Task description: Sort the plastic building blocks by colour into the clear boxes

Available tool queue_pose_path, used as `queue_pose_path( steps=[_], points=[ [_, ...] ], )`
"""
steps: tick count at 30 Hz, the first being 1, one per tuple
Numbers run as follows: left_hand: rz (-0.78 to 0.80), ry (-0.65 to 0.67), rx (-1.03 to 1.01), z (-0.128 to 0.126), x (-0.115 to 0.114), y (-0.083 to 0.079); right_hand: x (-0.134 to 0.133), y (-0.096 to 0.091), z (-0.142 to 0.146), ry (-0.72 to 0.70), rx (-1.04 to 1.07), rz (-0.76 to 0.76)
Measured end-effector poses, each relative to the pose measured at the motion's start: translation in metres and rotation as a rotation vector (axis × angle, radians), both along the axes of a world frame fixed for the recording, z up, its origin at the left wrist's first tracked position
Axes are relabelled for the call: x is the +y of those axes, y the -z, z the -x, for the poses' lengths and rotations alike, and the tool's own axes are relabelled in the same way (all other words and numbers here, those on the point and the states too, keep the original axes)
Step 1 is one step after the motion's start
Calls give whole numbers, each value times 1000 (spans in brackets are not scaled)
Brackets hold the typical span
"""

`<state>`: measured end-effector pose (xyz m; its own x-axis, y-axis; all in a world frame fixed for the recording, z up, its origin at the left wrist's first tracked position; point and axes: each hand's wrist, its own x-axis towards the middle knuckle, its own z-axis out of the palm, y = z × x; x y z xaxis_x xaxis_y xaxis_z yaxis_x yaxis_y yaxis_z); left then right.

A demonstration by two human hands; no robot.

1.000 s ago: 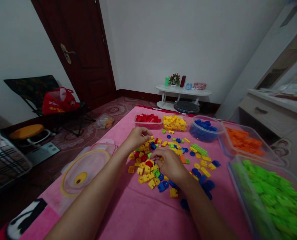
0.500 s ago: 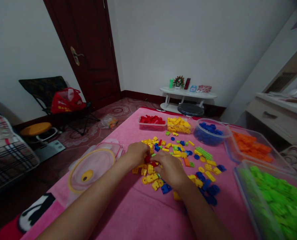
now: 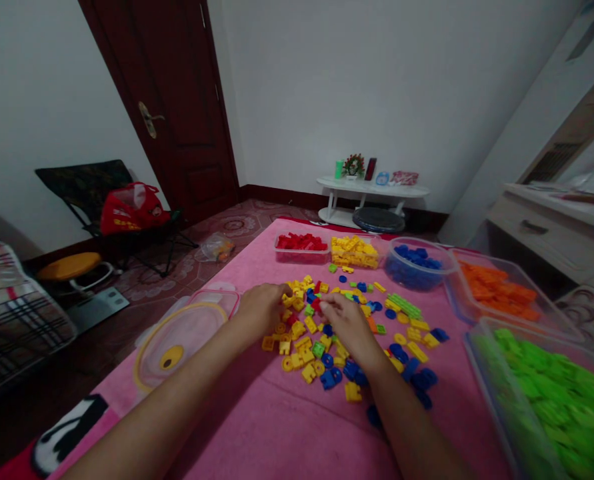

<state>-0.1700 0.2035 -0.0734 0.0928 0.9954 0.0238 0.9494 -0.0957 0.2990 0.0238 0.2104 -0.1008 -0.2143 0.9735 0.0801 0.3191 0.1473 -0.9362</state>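
Note:
A mixed pile of small plastic building bricks lies on the pink cloth, most of them yellow bricks (image 3: 301, 359), with blue and green ones among them. My right hand (image 3: 349, 327) pinches a small red brick (image 3: 317, 305) between thumb and fingers, just over the pile. At the pile's left side is my left hand (image 3: 263, 310), its fingers curled in beside some yellow bricks. What those fingers hold, if anything, is hidden. Another red brick (image 3: 292, 320) lies between the two hands.
Along the far edge stand clear boxes: a red-brick box (image 3: 301, 256), a yellow-brick box (image 3: 355, 261) and a blue-brick tub (image 3: 417, 280). An orange-brick box (image 3: 559, 323) and a green-brick box (image 3: 497, 400) stand to the right. Container lids (image 3: 187, 333) lie left.
My hands have moved apart, uncovering more of the pile between them. My right hand has lifted slightly, and a red brick now shows in its fingertips. The view has shifted a little.

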Motion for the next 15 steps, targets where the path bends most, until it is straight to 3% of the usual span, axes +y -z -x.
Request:
queue_pose_path(
  steps=[3,5,10,15],
  points=[
    [-6,66,-70,-3,-2,-5,4,-6,-4,38,523,284],
    [23,119,-16,-9,-3,-6,4,-9,-6,39,710,375],
    [113,181,255,-26,-7,-10,2,-6,-6,66,728,332],
    [145,253,366,-32,-8,-9,4,-1,-3,82,697,292]
  ],
)
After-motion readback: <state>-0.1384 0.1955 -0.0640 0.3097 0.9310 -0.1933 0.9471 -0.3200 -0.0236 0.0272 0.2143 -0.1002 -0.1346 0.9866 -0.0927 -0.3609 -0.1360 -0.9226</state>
